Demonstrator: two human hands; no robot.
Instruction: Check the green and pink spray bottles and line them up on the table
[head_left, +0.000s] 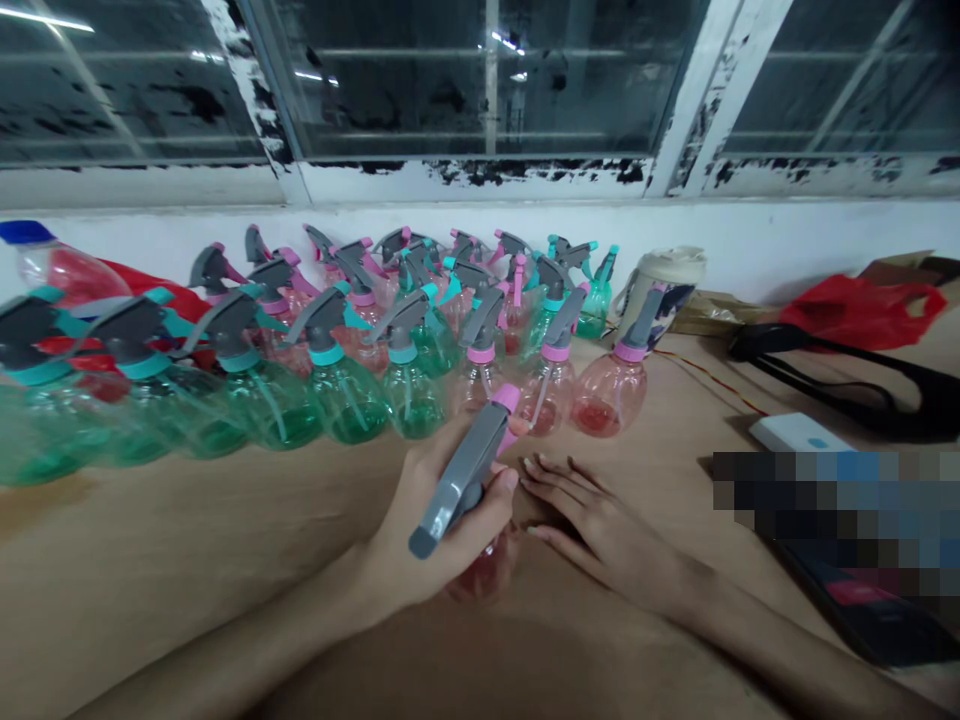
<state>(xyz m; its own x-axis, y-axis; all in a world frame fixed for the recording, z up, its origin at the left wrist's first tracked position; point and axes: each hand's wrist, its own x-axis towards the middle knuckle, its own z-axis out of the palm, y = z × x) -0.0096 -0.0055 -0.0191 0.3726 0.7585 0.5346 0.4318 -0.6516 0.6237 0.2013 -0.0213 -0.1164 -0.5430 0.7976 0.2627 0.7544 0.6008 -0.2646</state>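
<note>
A pink spray bottle [487,575] with a grey and pink trigger head is in the grip of my left hand [442,500], whose fingers wrap round its neck. The head points away from me, and the hand hides much of the bottle's body. Just to the right, my right hand [600,515] lies flat on the table with its fingers stretched out towards the bottle. Beyond my hands stands a front row with green spray bottles [345,400] on the left and pink spray bottles [611,395] on the right.
More spray bottles [360,260] crowd behind the front row. A large bottle with a blue cap [30,232] stands far left. On the right are a patterned cup [660,290], a red plastic bag [862,310], a black strap [885,375], a white box [799,435] and a phone [885,620].
</note>
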